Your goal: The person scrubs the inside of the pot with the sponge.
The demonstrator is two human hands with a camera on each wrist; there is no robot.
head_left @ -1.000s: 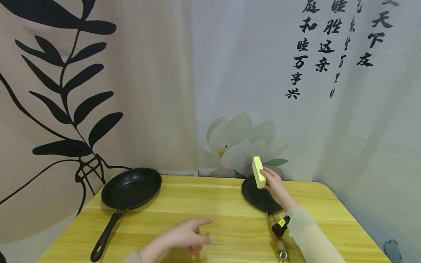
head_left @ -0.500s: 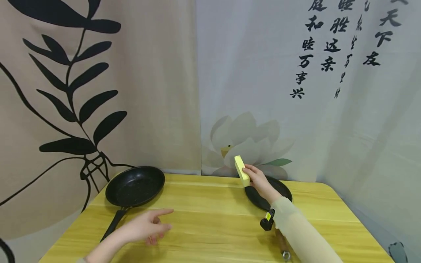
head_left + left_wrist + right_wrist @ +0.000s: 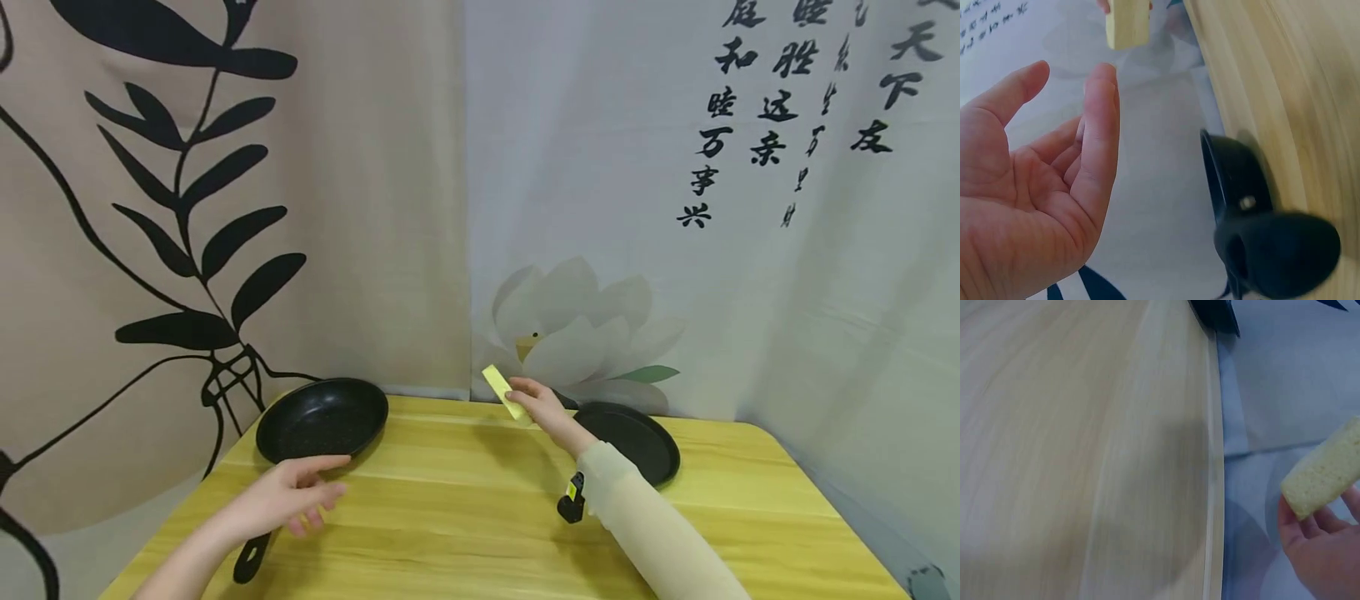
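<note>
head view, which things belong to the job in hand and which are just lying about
Likely in the job:
yellow block, held in the right hand
deeper black pan, nearest the empty left hand

Seemingly just lying about:
flat black pan, in neither hand

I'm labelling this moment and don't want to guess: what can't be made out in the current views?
Head view: the handle of the right pan is hidden behind the right sleeve.
Right wrist view: one end of the yellow block is cut off by the right edge.
Left wrist view: the top edge cuts off most of the right hand.
Head view: the top edge cuts off some wall lettering.
</note>
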